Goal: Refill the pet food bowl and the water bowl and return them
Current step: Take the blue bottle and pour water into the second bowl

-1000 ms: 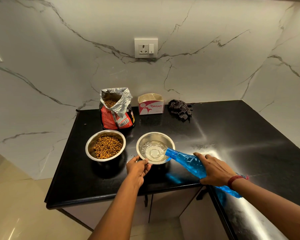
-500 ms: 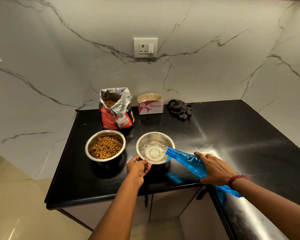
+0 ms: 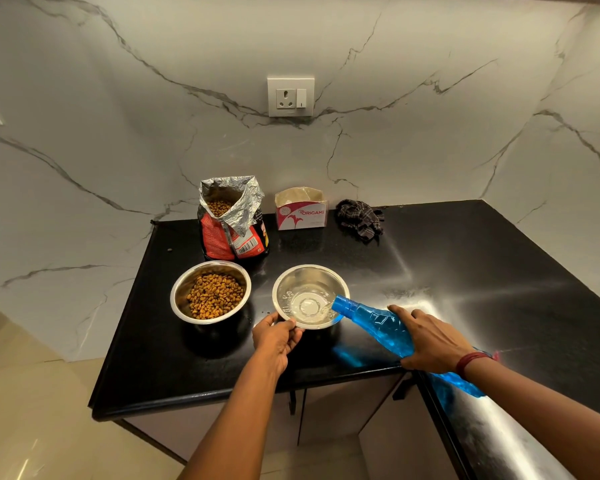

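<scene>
Head view, the only one.

Black countertop (image 3: 465, 271) set in a corner of white marble-look wall (image 3: 118, 133). Wall socket (image 3: 290, 97) sits above the back edge.

Water bowl (image 3: 312, 276): steel, on the counter near the front edge, just right of the food bowl, not touching it. Shallow clear water inside, surface rippled.

Left hand (image 3: 274, 337): pinches the near-left rim of the water bowl, thumb on top of the rim, other fingers curled beneath it.

Right hand (image 3: 433, 341): fingers wrapped over the body of a blue plastic bottle (image 3: 378, 323), firm grasp. Red thread band (image 3: 471, 362) on that wrist. The bottle is tilted neck-down to the left, cap off. Its mouth is over the bowl's near-right rim and water runs from it into the bowl. The base end sticks out behind the wrist, past the counter's front edge.

Food bowl (image 3: 181, 299): steel, same size class, left of the water bowl. It holds a mound of brown kibble (image 3: 215, 294). No hand on it.

Behind the food bowl is a red pet food bag (image 3: 232, 237), upright, foil top open, kibble visible inside. Right of it, against the wall, is an open-topped white and pink carton marked ORIGAMI (image 3: 302, 213). A crumpled dark checked cloth (image 3: 359, 220) lies further right.

Cabinet fronts (image 3: 343, 410) show below the counter, with a pale tiled floor (image 3: 32, 410) lower left.
</scene>
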